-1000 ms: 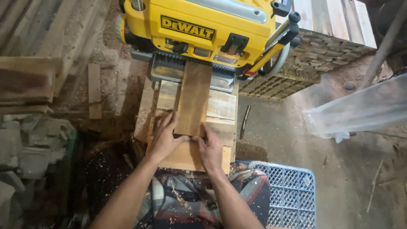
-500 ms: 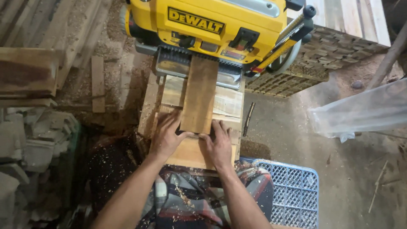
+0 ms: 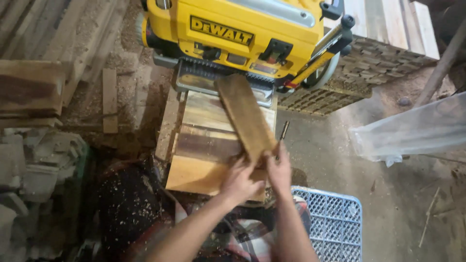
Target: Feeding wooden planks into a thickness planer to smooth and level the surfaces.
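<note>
Board angled at the planer mouth.
Both hands, left and right, clasp the board's near end; it points to 11 o'clock at the planer, so it needs squaring first.

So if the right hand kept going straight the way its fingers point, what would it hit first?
The right hand points up the picture along the slanted board it grips. Beyond the board's far end, it would most likely meet the mouth of the yellow planer first, though depth is hard to judge from above.
</note>
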